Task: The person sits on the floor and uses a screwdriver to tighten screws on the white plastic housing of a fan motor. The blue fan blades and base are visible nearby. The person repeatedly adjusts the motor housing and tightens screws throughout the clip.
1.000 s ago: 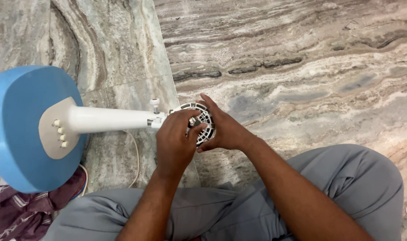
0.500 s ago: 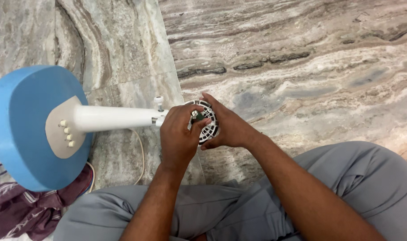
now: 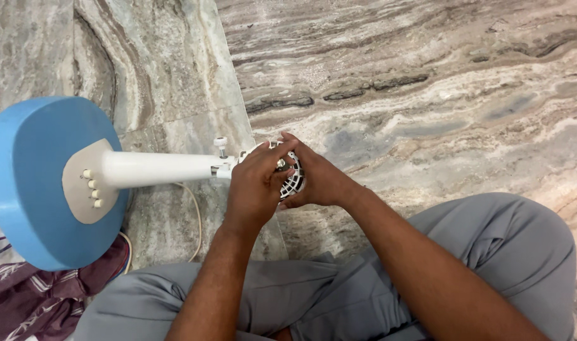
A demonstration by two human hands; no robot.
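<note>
Marble floor [image 3: 427, 82], veined in grey and brown, is seen from the head camera across the far and right parts of the scene. A pedestal fan is laid on its side on this floor. Its round blue base [image 3: 29, 183] is turned toward the camera at the left, and a grey panel [image 3: 80, 183] with four small pale buttons is set on the base. A white pole [image 3: 156, 168] is run from that panel toward the right, ending at a clamp with a small white knob [image 3: 220, 143]. Just right of the knob, the white slotted motor housing [image 3: 293, 183] is gripped between both hands, near the middle of the scene.

The left hand [image 3: 254, 189] is laid over the housing from the near-left side, its fingers [image 3: 273, 155] curled and pressed onto the top of the part. The right hand [image 3: 320, 180] is wrapped round the housing from the right, its fingers pressed together against it; a small metal piece [image 3: 280, 164] is seen between the two hands, but what pinches it cannot be told.

A thin white cord [image 3: 197, 215] is trailed on the floor below the pole. Grey trousers [image 3: 491, 252] cover the person's knees along the near edge, and a maroon patterned cloth [image 3: 36, 303] is bunched at the near left under the base.
</note>
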